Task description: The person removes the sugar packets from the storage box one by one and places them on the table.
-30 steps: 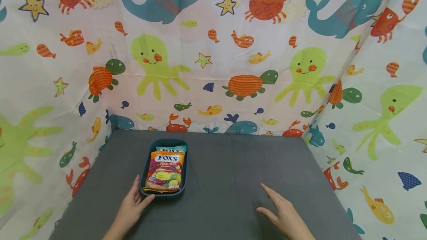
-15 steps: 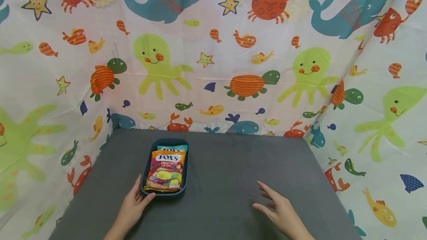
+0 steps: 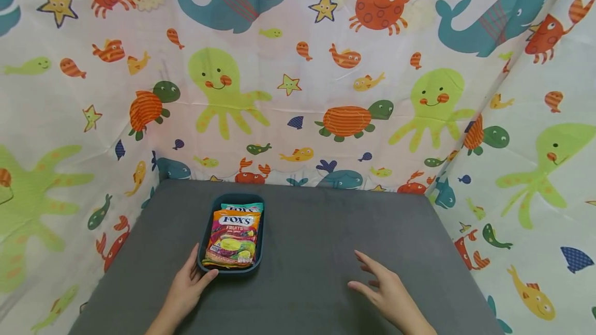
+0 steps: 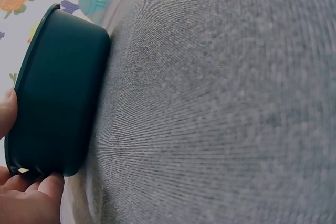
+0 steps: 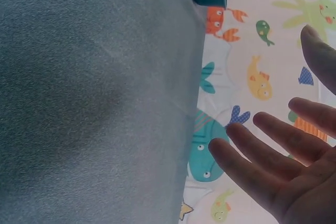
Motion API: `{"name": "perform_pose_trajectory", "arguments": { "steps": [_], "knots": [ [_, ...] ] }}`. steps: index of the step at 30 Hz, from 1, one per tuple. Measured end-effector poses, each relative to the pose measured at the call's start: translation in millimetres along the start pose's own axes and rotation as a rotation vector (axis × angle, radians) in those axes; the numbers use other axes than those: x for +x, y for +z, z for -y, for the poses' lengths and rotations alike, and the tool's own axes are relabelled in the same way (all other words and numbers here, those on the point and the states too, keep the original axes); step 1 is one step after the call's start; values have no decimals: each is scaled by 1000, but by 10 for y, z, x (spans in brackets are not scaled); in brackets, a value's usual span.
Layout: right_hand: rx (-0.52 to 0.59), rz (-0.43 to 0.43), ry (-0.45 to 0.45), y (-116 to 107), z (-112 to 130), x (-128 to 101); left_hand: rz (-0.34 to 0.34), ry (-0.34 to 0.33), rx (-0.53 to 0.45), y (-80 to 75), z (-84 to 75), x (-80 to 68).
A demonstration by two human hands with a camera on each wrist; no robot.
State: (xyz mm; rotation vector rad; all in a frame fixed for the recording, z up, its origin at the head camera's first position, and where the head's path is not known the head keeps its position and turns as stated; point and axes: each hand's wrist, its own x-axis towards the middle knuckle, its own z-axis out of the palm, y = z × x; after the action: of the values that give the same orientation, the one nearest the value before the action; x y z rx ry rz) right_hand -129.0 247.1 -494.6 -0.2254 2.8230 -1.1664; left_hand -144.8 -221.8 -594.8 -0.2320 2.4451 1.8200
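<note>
- Hands at work on a grey table (image 3: 326, 231): my left hand (image 3: 188, 286) rests against the near left corner of a dark teal tray (image 3: 205, 231), the thumb lying along the tray's near rim and the fingers running up its left wall.
- From the left wrist view, my fingertips (image 4: 31, 184) touch the tray's outer wall (image 4: 58, 93) where it meets the table top (image 4: 220, 103); the fingers bend lightly round the corner and press on it, rather than clamping it tight.
- My right hand (image 3: 384, 293) hovers over the near right part of the table, fingers straight and spread apart, holding nothing, well apart from the tray.
- The right wrist view shows those fingers (image 5: 273, 150) splayed, with the printed cloth behind them and the grey surface (image 5: 94, 98) to one side; whether the palm touches the table I cannot tell.
- The tray stands on the left half of the table, nearer the near edge than the far one, its long side running front to back.
- 2 candy bags lie in it: an orange and pink Fox's Fruits bag (image 3: 231, 237) on top, and a teal bag (image 3: 242, 206) beneath, only its far end showing at the tray's far wall.
- A sea-creature curtain (image 3: 298, 66) of whales, crabs, octopuses and turtles closes the table in at the far, left and right edges.
</note>
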Motion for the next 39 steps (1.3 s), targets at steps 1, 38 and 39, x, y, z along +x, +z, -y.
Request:
{"name": "perform_pose_trajectory", "arguments": {
  "steps": [1, 38, 39],
  "knots": [
    [-3, 2, -2, 0, 8, 5, 1, 1, -5, -1, -6, -5],
    [6, 14, -146, -10, 291, 236, -17, -43, 25, -21, -9, 21],
    [8, 17, -148, -10, 300, 241, -16, -37, 18, -21, -12, 19]
  ]
}}
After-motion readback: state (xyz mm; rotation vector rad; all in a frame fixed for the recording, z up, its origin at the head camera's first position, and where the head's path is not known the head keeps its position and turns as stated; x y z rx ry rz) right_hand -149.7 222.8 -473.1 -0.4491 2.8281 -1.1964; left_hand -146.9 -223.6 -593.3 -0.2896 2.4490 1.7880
